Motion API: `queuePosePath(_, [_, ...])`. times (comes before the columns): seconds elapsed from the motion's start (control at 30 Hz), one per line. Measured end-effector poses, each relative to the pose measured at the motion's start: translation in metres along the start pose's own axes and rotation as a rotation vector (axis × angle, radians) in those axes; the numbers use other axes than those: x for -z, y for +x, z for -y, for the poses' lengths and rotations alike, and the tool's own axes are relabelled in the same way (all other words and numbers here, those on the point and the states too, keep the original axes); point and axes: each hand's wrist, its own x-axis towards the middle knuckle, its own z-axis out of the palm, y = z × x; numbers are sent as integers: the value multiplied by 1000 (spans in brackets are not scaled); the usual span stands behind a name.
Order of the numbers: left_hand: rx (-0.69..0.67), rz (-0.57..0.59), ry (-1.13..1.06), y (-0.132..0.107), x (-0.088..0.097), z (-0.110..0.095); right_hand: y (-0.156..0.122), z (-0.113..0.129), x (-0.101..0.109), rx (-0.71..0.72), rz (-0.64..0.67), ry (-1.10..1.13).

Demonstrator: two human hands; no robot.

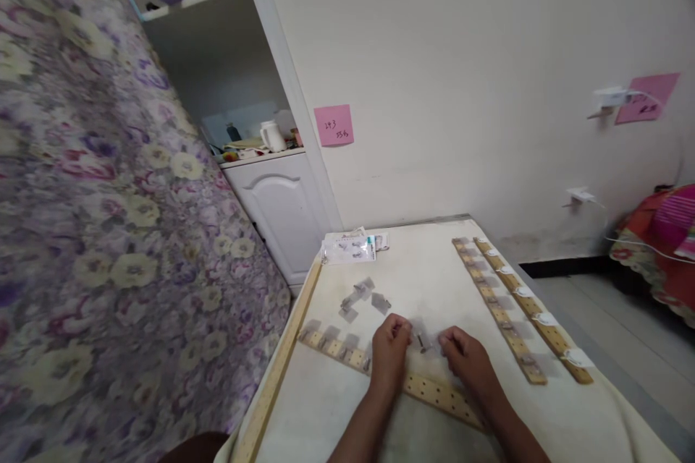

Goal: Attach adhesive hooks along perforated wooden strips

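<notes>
Wall (434,51): pale and plain, it rose behind the table.
Curtain (108,231): floral, it hung down the left side.
Table (413,260): its pale top lay below the wall, between curtain and floor.
Cupboard (290,206): white, beside the curtain, with open shelves above its door.
Edge strip (290,336): wooden, it ran along the table's left side.
Near strip (442,396): wooden and holed, it slanted below the hands; small fittings sat along its left part.
Right strips (489,296): two lay side by side, the outer one bearing white pieces.
Left hand (389,347): thumb and fingers were pinched together on the left side of a clear piece.
Right hand (465,356): fingers were curled, the tips pinching that piece's right side.
Packets (347,249): they lay at the table's far left corner.
Pink note (334,125): stuck on the wall, with handwriting.
Jug (273,136): white, on the lower shelf.
Loose pieces (350,302): clear, left of the hands on the table.
Clear piece (421,340): between both hands, above the near strip, with a dark bit showing.
</notes>
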Motion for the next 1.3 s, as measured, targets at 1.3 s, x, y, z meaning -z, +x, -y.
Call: queuePosePath(1.3, [222,4,-358,-30,5,-4,-3,22,11,-3,106,183])
